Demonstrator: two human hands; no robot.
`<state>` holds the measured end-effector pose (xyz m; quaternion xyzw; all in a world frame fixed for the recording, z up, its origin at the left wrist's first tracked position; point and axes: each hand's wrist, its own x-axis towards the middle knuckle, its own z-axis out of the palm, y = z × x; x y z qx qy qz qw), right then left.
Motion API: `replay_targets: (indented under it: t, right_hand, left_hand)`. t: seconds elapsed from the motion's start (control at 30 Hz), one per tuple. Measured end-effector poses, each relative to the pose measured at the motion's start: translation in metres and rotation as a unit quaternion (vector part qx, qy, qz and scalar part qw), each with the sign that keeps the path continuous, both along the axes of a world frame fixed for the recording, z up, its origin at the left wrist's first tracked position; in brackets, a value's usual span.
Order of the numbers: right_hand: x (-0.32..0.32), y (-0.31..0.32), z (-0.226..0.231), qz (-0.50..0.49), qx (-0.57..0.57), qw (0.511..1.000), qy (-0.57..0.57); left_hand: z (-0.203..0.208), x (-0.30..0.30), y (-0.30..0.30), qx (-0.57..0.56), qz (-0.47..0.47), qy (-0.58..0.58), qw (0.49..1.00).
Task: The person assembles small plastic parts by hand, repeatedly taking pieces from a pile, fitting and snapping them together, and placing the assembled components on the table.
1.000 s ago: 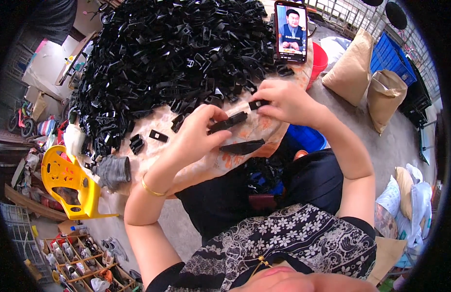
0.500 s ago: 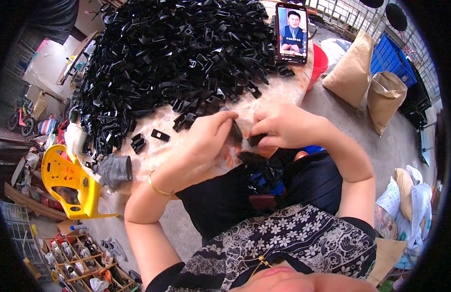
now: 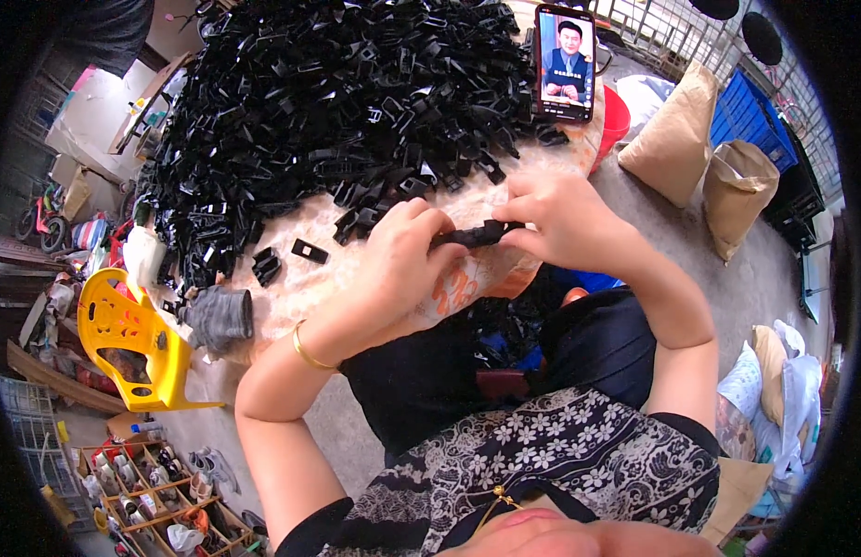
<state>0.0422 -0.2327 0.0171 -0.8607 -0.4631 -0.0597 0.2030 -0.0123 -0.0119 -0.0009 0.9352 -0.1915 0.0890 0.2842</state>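
Note:
Between my two hands is a dark, elongated black plastic part [image 3: 472,236], held level just above the near edge of the table. My left hand [image 3: 404,249] is closed around its left end, with the thumb along the near side. At its right end, my right hand [image 3: 558,221] pinches a small black piece between thumb and fingers; whether it is a separate piece is hard to make out. A big heap of black plastic parts [image 3: 347,102] covers the far side of the table. Two loose black parts [image 3: 309,252] lie left of my left hand.
The table has a pale, orange-patterned cover [image 3: 356,265]. A phone [image 3: 565,65] playing a video stands at its far right, beside a red bucket [image 3: 614,125]. Grey cloth [image 3: 219,318] lies at the left edge near a yellow chair [image 3: 133,343]. Brown sacks [image 3: 667,139] stand right.
My hands held dark pieces apart, tilted downward. Now both meet on one level black part, with my right hand raised slightly and moved right.

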Motion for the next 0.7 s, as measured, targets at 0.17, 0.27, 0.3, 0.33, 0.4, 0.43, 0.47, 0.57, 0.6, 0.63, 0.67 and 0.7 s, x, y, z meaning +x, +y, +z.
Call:
replay_targets:
  t: [0.17,0.27,0.3,0.33,0.4,0.43,0.47,0.57,0.6,0.63,0.67,0.7]
  right_hand:
    - [0.010,0.002,-0.017,0.055,0.051,0.997,0.016]
    - [0.011,0.010,-0.029,0.082,0.101,0.991,0.024]
    - [0.011,0.012,-0.030,0.080,0.129,0.988,0.024]
    - [0.012,0.012,-0.029,0.083,0.131,0.988,0.021]
    - [0.012,0.009,-0.025,0.103,0.098,0.986,0.086]
    - [0.010,0.006,-0.017,0.106,0.039,0.984,0.140]
    - [0.010,0.006,-0.013,0.107,0.041,0.984,0.139]
    - [0.019,0.009,-0.022,0.046,0.117,0.992,0.019]
    - [0.025,0.008,-0.027,0.045,0.117,0.992,0.020]
    - [0.031,0.010,-0.028,-0.009,0.129,0.990,-0.051]
    - [0.034,0.013,-0.030,-0.063,0.139,0.981,-0.122]
    - [0.037,0.016,-0.034,-0.082,0.116,0.982,-0.126]
  left_hand:
    - [0.001,0.001,0.000,-0.039,-0.001,0.049,0.998]
    - [-0.010,0.003,-0.005,-0.084,-0.014,0.034,0.996]
    - [-0.012,0.001,-0.004,-0.087,-0.025,0.022,0.996]
    - [-0.011,0.002,-0.003,-0.089,-0.036,0.009,0.995]
    - [-0.003,0.006,0.004,-0.083,-0.042,0.025,0.995]
    - [0.002,0.013,0.010,-0.070,-0.090,0.024,0.993]
    - [0.007,0.020,0.018,-0.056,-0.136,0.024,0.989]
    - [0.015,0.044,0.053,0.089,0.070,-0.197,0.974]
    - [0.017,0.048,0.063,0.113,0.114,-0.193,0.968]
    - [0.015,0.052,0.073,0.120,0.123,-0.189,0.967]
    - [0.012,0.056,0.079,0.126,0.132,-0.185,0.966]
    - [0.008,0.057,0.085,0.127,0.132,-0.185,0.966]
